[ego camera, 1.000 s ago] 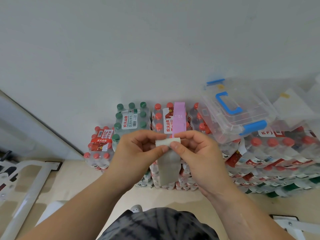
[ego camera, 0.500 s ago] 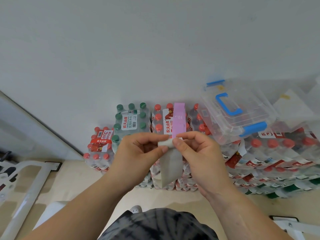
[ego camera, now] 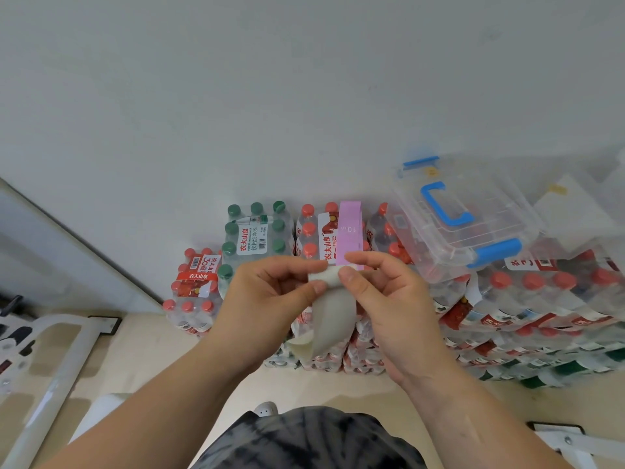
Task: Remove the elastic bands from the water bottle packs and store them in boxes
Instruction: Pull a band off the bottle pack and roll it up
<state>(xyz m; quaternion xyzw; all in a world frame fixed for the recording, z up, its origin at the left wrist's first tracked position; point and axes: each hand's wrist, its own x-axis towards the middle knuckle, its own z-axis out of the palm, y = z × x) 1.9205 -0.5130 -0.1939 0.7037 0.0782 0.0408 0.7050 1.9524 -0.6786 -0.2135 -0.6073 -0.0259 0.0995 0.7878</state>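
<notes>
Head view: a person's left hand (ego camera: 267, 299) and right hand (ego camera: 389, 299) pinch the rolled top of a pale elastic band (ego camera: 333, 313) between thumbs and forefingers, its tail hanging toward six o'clock. A purple band (ego camera: 350, 231) rings a pack at twelve; the clear box (ego camera: 456, 228) sits at two. Loosened pinches could let the roll spring open.

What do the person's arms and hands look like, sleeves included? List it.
Left hand and right hand are bare: no gloves, rings, watch or bracelets visible. Both forearms are bare to the frame edge, no sleeves in view. Nails are short and unpainted.
</notes>
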